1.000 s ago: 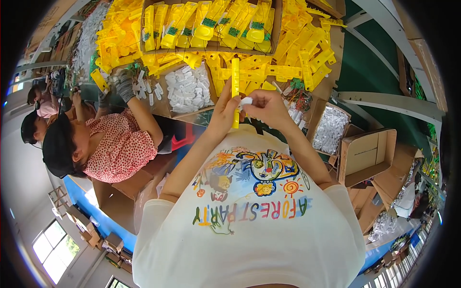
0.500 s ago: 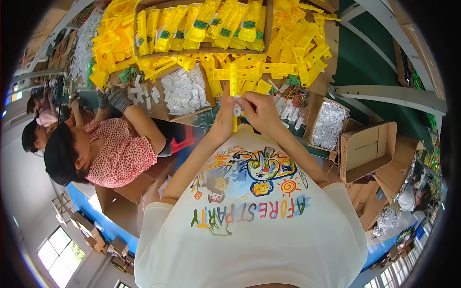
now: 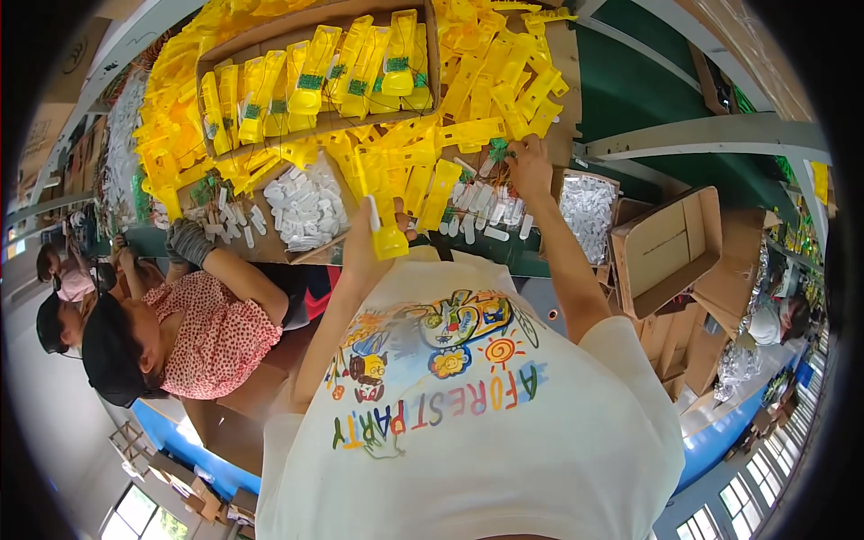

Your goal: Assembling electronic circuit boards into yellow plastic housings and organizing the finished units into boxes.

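Observation:
My left hand (image 3: pixel 362 247) is closed around a yellow plastic housing (image 3: pixel 388 236), a long shell that stands up from my palm with a small white piece at its side. Further right, my right hand (image 3: pixel 531 169) reaches over the table, its fingers curled at a small green circuit board (image 3: pixel 499 149). Its fingertips are partly hidden, and they seem to pinch the board. Loose white plastic pieces (image 3: pixel 490 205) lie just below this hand, some with thin wires near them. Yellow housings (image 3: pixel 441 193) pile up between my hands.
A cardboard box (image 3: pixel 315 130) holds housings with green boards on a heap of yellow parts. White pieces fill one tray (image 3: pixel 306 207) and another box (image 3: pixel 589 220). At right stands an open carton (image 3: pixel 666 252). A gloved co-worker (image 3: pixel 220 333) works on my left.
My right hand has left the housing and moved right to the green boards. My left hand has shifted left with the housing, now turned to show its broad side. The view has swung too.

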Available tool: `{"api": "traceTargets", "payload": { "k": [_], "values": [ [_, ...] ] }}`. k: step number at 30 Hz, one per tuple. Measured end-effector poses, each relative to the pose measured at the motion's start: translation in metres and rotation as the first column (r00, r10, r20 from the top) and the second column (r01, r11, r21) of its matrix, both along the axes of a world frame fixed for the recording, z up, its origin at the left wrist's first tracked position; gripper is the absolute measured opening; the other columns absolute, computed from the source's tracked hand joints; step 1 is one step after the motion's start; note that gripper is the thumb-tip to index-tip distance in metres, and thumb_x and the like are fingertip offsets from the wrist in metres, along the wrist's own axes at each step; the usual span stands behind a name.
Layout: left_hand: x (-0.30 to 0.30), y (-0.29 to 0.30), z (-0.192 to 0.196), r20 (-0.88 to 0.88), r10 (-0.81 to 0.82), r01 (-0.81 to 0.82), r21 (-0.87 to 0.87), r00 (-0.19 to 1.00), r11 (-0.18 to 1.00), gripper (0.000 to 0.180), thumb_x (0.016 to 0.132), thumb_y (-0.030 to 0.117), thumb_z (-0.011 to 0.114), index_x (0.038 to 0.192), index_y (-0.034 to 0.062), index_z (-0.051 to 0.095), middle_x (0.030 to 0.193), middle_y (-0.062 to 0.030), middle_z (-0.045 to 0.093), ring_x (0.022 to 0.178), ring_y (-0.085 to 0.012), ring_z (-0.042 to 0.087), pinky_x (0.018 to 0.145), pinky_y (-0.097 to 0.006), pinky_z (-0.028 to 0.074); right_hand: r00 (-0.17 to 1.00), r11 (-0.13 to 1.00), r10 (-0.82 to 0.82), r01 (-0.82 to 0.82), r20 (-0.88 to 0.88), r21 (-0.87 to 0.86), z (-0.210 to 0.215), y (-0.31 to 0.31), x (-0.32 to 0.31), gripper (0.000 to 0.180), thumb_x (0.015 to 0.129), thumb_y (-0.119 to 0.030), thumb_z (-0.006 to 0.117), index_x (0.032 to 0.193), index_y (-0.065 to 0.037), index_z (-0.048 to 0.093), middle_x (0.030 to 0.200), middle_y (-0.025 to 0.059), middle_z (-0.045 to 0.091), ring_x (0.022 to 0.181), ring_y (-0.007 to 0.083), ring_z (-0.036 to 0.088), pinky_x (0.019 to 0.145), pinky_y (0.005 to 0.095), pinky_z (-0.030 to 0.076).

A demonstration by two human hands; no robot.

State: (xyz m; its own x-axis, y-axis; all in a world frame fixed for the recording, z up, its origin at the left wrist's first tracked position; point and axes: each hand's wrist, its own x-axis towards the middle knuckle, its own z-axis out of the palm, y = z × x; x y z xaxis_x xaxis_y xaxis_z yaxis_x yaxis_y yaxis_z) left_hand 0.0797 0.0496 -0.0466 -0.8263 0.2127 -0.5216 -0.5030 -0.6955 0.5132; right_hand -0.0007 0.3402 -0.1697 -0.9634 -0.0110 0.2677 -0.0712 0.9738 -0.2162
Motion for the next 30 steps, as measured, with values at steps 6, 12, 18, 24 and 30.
{"api": "traceTargets", "payload": {
  "k": [6, 12, 18, 24, 30],
  "values": [
    [-0.003, 0.012, 0.015, -0.013, -0.173, 0.167, -0.197, 0.985, 0.966, 0.038, 0.096, 0.037, 0.03, 0.106, 0.0068, 0.051, 0.093, -0.0047, 0.056, 0.073, -0.0156, 0.052, 0.068, -0.032, 0.045, 0.974, 0.349, 0.137, 0.123, 0.18, -0.929, 0.073, -0.012, 0.019, 0.021, 0.079, -0.002, 0.065, 0.099, -0.005, 0.061, 0.089, 0.0068, 0.063, 0.083, 0.0184, 0.062, 0.066, 0.0271, 0.05],
    [-0.018, 0.039, 0.051, -0.355, -0.26, -0.045, -0.661, 0.898, 0.749, 0.037, 0.075, 0.004, 0.068, 0.107, 0.0019, 0.05, 0.089, -0.0033, 0.058, 0.078, -0.0099, 0.055, 0.072, -0.025, 0.046, 0.856, -0.082, 0.506, 0.175, 0.11, -0.981, 0.14, -0.056, 0.047, 0.022, 0.081, 0.003, 0.062, 0.102, 0.002, 0.056, 0.083, 0.0105, 0.066, 0.071, 0.0147, 0.065, 0.067, 0.0247, 0.052],
    [-0.013, 0.048, 0.071, -0.451, -0.235, -0.195, -0.72, 0.861, 0.666, 0.042, 0.073, -0.001, 0.068, 0.11, 0.0006, 0.05, 0.09, -0.0052, 0.062, 0.083, -0.0124, 0.059, 0.076, -0.026, 0.047, 0.859, -0.054, 0.502, 0.143, 0.096, -0.988, 0.157, -0.082, 0.059, 0.018, 0.078, 0.002, 0.066, 0.094, 0.002, 0.056, 0.082, 0.0105, 0.066, 0.071, 0.0122, 0.064, 0.06, 0.0232, 0.052],
    [-0.002, 0.045, 0.066, -0.575, -0.382, -0.509, -0.818, 0.724, 0.267, 0.04, 0.073, -0.002, 0.066, 0.109, -0.0005, 0.049, 0.081, -0.0079, 0.063, 0.076, -0.0153, 0.062, 0.069, -0.028, 0.049, 0.848, 0.06, 0.505, 0.15, 0.16, -0.987, 0.154, -0.089, 0.06, 0.016, 0.08, -0.002, 0.066, 0.092, 0.001, 0.055, 0.076, 0.0077, 0.064, 0.067, 0.0115, 0.063, 0.059, 0.0227, 0.051],
    [-0.007, 0.046, 0.079, -0.54, -0.353, -0.452, -0.839, 0.764, 0.303, 0.04, 0.072, -0.001, 0.067, 0.107, 0.0004, 0.047, 0.079, -0.008, 0.063, 0.073, -0.0157, 0.063, 0.065, -0.028, 0.049, 0.704, -0.165, 0.709, 0.105, -0.044, -0.981, 0.143, -0.097, 0.047, 0.021, 0.087, -0.015, 0.059, 0.1, 0.0, 0.056, 0.076, 0.0, 0.058, 0.069, 0.0081, 0.057, 0.059, 0.02, 0.044]
  ]
}}
